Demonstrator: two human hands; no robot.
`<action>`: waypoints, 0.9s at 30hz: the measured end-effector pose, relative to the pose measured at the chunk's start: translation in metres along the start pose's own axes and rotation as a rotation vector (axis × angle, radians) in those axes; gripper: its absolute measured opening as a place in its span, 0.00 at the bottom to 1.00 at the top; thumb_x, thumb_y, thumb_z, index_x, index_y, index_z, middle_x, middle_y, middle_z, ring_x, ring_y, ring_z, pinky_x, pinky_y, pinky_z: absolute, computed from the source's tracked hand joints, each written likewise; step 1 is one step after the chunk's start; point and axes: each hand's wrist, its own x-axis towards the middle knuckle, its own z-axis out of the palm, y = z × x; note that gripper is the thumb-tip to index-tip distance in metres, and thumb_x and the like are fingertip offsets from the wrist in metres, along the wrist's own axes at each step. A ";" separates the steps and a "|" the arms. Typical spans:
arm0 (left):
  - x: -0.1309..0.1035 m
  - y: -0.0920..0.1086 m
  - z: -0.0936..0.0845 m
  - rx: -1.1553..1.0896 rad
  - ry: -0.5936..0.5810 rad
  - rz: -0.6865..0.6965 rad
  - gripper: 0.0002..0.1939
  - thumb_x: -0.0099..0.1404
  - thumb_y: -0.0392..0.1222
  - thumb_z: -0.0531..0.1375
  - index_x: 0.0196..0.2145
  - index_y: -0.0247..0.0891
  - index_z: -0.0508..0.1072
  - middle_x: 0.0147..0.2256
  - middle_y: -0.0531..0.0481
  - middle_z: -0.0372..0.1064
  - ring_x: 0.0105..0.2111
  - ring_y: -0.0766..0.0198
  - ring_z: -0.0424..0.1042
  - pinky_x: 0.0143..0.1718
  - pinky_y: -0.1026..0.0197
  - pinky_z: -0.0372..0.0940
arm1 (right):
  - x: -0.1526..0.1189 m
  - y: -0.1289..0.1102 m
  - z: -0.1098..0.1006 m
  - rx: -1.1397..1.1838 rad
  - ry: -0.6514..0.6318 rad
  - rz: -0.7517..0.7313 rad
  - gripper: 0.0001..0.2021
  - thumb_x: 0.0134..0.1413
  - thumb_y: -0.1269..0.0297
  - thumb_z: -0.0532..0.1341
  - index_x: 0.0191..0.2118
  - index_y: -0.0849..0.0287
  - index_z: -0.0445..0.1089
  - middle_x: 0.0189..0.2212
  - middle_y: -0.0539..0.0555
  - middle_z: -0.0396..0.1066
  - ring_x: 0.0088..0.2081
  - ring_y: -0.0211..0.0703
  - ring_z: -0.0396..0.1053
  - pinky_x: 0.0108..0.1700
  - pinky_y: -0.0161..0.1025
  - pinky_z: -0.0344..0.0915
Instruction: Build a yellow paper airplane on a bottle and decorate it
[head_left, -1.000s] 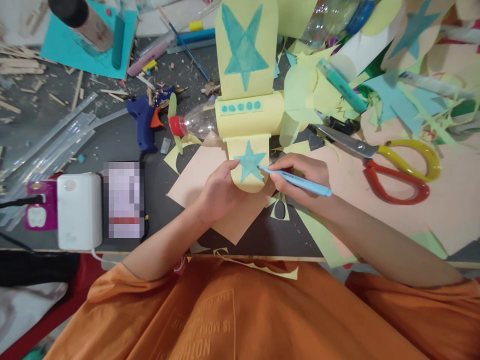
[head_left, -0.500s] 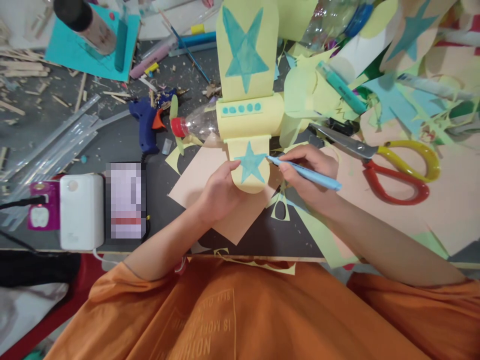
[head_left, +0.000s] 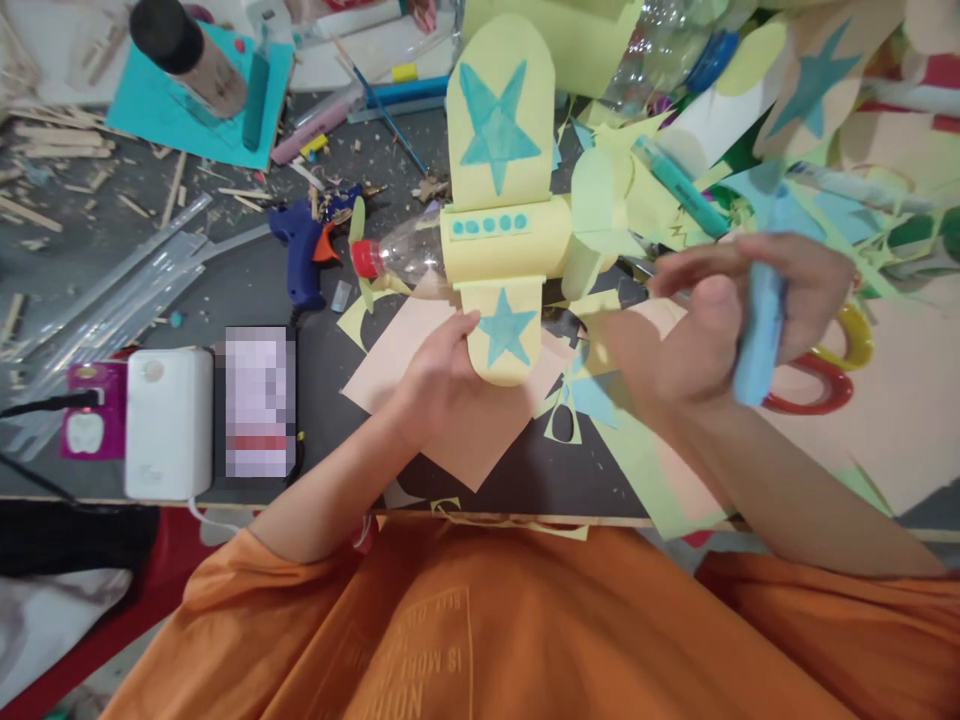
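Note:
A toy airplane [head_left: 499, 245] made from a plastic bottle wrapped in yellow paper lies in front of me, its red cap and green propeller pointing left. Blue stars mark both wings, and a strip of blue dots runs along the body. My left hand [head_left: 442, 375] grips the near wing by its left edge, thumb on top. To the right, raised above the table, my right hand [head_left: 739, 310] is wrapped round a light blue marker [head_left: 759, 340], apart from the airplane. Part of the scissors [head_left: 821, 385] with red and yellow handles is hidden behind this hand.
A blue glue gun [head_left: 300, 250] lies left of the airplane, near clear glue sticks [head_left: 127, 310]. A white power bank [head_left: 169, 420] and a phone [head_left: 259, 400] rest at the front left. Paper scraps and a teal marker [head_left: 682, 187] cover the right side.
My right hand has lifted the light blue marker off the near wing and moved right and up, turning the marker more upright. My left hand keeps its hold on the wing.

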 end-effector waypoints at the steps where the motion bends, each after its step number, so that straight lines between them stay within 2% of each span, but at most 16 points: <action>1: 0.000 0.001 0.001 -0.015 -0.014 -0.009 0.11 0.63 0.46 0.62 0.38 0.38 0.79 0.45 0.46 0.81 0.56 0.47 0.76 0.57 0.48 0.71 | 0.002 0.006 -0.002 -0.026 -0.051 0.024 0.14 0.64 0.59 0.64 0.54 0.41 0.74 0.37 0.49 0.79 0.33 0.44 0.79 0.30 0.42 0.75; 3: 0.001 0.004 0.001 -0.046 -0.014 -0.019 0.10 0.63 0.44 0.62 0.38 0.38 0.79 0.45 0.46 0.81 0.53 0.48 0.77 0.57 0.49 0.71 | 0.004 0.014 -0.006 -0.077 -0.219 0.058 0.19 0.63 0.58 0.65 0.58 0.40 0.70 0.48 0.52 0.78 0.47 0.50 0.79 0.41 0.48 0.79; 5: 0.003 0.005 0.000 -0.069 -0.011 -0.022 0.09 0.64 0.42 0.60 0.37 0.37 0.80 0.45 0.45 0.81 0.53 0.49 0.78 0.57 0.49 0.71 | 0.003 0.018 -0.007 -0.100 -0.316 0.078 0.20 0.63 0.58 0.64 0.59 0.42 0.67 0.52 0.54 0.76 0.54 0.54 0.77 0.51 0.54 0.77; 9: 0.005 0.005 -0.004 -0.066 -0.053 -0.027 0.08 0.61 0.40 0.61 0.35 0.35 0.79 0.44 0.43 0.81 0.53 0.48 0.77 0.57 0.50 0.70 | -0.001 0.013 -0.001 -0.124 -0.306 0.118 0.18 0.65 0.57 0.62 0.59 0.40 0.65 0.54 0.55 0.74 0.58 0.57 0.74 0.59 0.57 0.73; 12: 0.002 0.005 -0.006 0.034 0.004 0.049 0.06 0.61 0.40 0.62 0.33 0.36 0.79 0.41 0.45 0.80 0.51 0.50 0.77 0.55 0.52 0.70 | -0.001 0.010 0.003 -0.146 -0.327 0.133 0.15 0.66 0.57 0.62 0.56 0.42 0.67 0.55 0.55 0.75 0.59 0.56 0.73 0.60 0.58 0.72; 14: 0.000 0.005 -0.006 0.108 0.055 0.132 0.07 0.63 0.40 0.60 0.32 0.38 0.78 0.39 0.46 0.80 0.49 0.52 0.76 0.53 0.54 0.70 | -0.001 0.012 0.005 -0.154 -0.346 0.146 0.09 0.66 0.57 0.62 0.50 0.45 0.69 0.53 0.56 0.77 0.59 0.55 0.74 0.61 0.58 0.72; 16: 0.000 0.004 -0.006 0.133 0.086 0.157 0.08 0.64 0.41 0.58 0.33 0.39 0.77 0.38 0.47 0.79 0.46 0.53 0.76 0.49 0.55 0.70 | -0.003 0.016 0.006 -0.127 -0.333 0.151 0.05 0.66 0.55 0.62 0.44 0.47 0.71 0.51 0.57 0.79 0.58 0.55 0.74 0.61 0.59 0.72; 18: 0.001 0.003 -0.007 0.131 0.101 0.134 0.09 0.65 0.41 0.57 0.34 0.40 0.77 0.36 0.47 0.78 0.45 0.53 0.76 0.47 0.55 0.70 | -0.006 0.021 0.006 -0.101 -0.303 0.149 0.06 0.66 0.54 0.61 0.41 0.47 0.71 0.49 0.56 0.80 0.57 0.56 0.75 0.60 0.60 0.73; 23: 0.003 0.003 -0.008 0.160 0.098 0.149 0.09 0.66 0.43 0.56 0.34 0.40 0.76 0.33 0.47 0.76 0.47 0.52 0.75 0.50 0.53 0.69 | -0.012 0.030 0.001 -0.098 -0.258 0.132 0.05 0.64 0.55 0.63 0.42 0.46 0.70 0.47 0.55 0.80 0.55 0.58 0.76 0.60 0.66 0.71; 27: 0.002 0.007 -0.008 0.157 0.042 0.155 0.07 0.65 0.44 0.60 0.34 0.42 0.77 0.40 0.48 0.78 0.53 0.50 0.73 0.56 0.54 0.67 | -0.011 0.030 0.001 -0.200 -0.258 0.154 0.10 0.65 0.47 0.60 0.41 0.47 0.67 0.45 0.56 0.82 0.55 0.59 0.76 0.60 0.68 0.70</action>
